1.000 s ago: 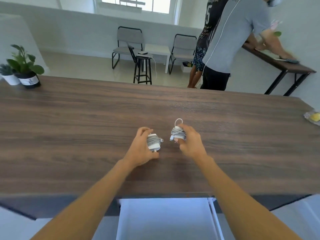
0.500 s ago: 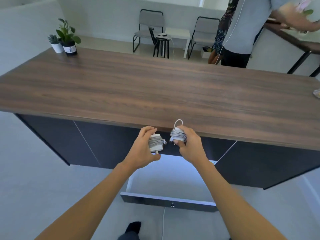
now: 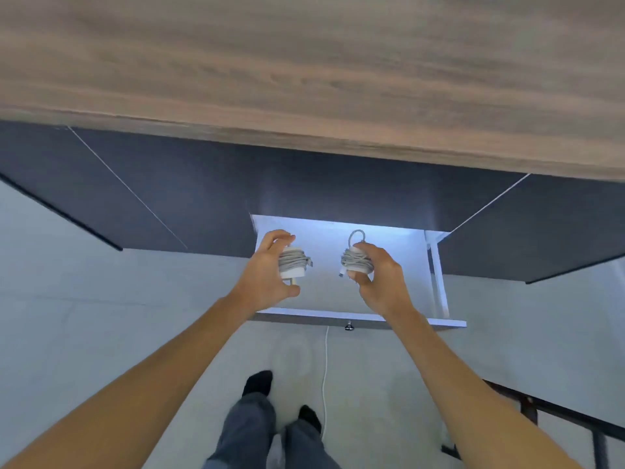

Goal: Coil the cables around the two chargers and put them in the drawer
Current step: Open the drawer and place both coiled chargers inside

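Left hand point(image 3: 270, 265) curled round left charger point(image 3: 293, 264), fingers over top, thumb under, grip closed on it; grey cable wound tight round white body w/ prongs poking out below. Held over left part of open drawer point(image 3: 439, 286), above drawer floor, not resting on it as far as visible.

Right hand point(image 3: 380, 275) clamped on right charger point(image 3: 355, 260), thumb at front, fingers wrapped behind; cable coiled round it, small loop sticking up top, connector end dangling at lower left. Also over drawer interior, mid-right. Two chargers apart, gap btwn them.

Drawer pulled out from dark cabinet front point(image 3: 169, 191) under wood tabletop point(image 3: 304, 62); knob point(image 3: 349, 326) on drawer front. White cord point(image 3: 325, 367) running along floor below; legs and socked feet point(image 3: 258, 382) at bottom.

Vs 0.5 s ago: both hands lowered from tabletop-edge level down over drawer, spread further apart; grips unchanged. View tipped steeply down, so plants, chairs and ppl at back gone from view.
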`<action>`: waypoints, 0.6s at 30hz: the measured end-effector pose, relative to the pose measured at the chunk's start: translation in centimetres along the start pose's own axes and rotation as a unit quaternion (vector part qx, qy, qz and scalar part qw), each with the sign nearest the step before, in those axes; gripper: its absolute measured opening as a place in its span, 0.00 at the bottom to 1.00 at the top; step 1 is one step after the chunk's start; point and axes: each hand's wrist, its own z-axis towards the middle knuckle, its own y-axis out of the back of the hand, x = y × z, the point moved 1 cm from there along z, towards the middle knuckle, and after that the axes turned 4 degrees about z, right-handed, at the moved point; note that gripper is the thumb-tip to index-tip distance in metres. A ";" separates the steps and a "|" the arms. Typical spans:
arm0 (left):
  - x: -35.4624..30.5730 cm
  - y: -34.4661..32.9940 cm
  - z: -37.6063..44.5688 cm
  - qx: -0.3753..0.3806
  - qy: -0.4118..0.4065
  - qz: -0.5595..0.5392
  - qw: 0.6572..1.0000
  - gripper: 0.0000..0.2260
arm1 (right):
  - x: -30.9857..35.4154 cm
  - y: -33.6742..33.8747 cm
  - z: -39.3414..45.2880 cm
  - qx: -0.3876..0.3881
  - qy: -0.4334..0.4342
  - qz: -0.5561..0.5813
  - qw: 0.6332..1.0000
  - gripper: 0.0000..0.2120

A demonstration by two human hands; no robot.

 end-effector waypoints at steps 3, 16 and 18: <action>3.7 -3.3 1.6 0.022 0.006 -0.002 1.000 0.37 | -4.2 -3.3 1.3 -0.007 -0.011 0.018 1.000 0.22; 17.6 -15.8 9.8 0.080 -0.004 0.100 0.992 0.39 | -20.4 -16.1 7.4 0.046 -0.055 -0.019 0.997 0.22; 19.5 -17.4 10.7 0.085 0.004 0.110 0.990 0.40 | -22.1 -17.5 8.4 0.051 -0.060 -0.021 0.997 0.23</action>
